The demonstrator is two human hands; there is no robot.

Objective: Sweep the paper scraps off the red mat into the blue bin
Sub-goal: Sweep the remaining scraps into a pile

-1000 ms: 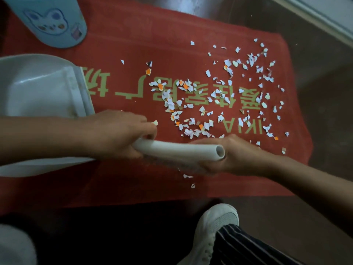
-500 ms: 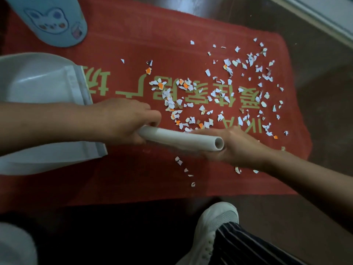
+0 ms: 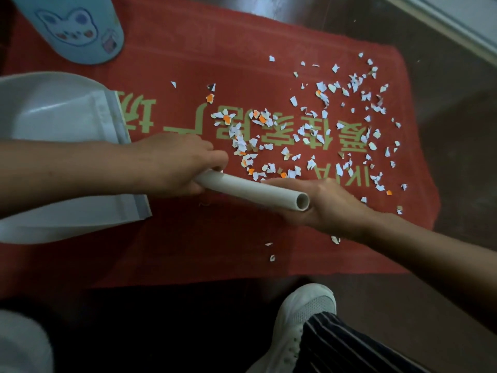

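Clearly, both hands are on one white tube [image 3: 250, 188] that lies low across the middle of the frame, slanting a little downward to the right. The left hand [image 3: 174, 162] comes in from the left edge with a bare forearm, which passes over the white dustpan [image 3: 53, 125]. Its fingers are curled tightly round the left end of the tube, knuckles up. The right hand [image 3: 332, 204] comes from the lower right. It holds the open, hollow right end of the tube, with the thumb along the far side and the fingers under it.

The paper scraps [image 3: 309, 130] are small torn bits, mostly white or pale blue, with a few orange ones. They lie scattered on the red mat [image 3: 188, 251], mainly from the centre to the upper right, just beyond the tube. A few single bits lie on the near side of it, toward the lower edge of the mat. The mat has pale printed characters, upside down in this view.

The dustpan rests on the left part of the mat, its flat lip toward the scraps; its inside shows a pale smooth surface. The blue bin [image 3: 80, 30], with a cartoon animal face on its wall, stands in the upper left corner. Its inside is not in view.
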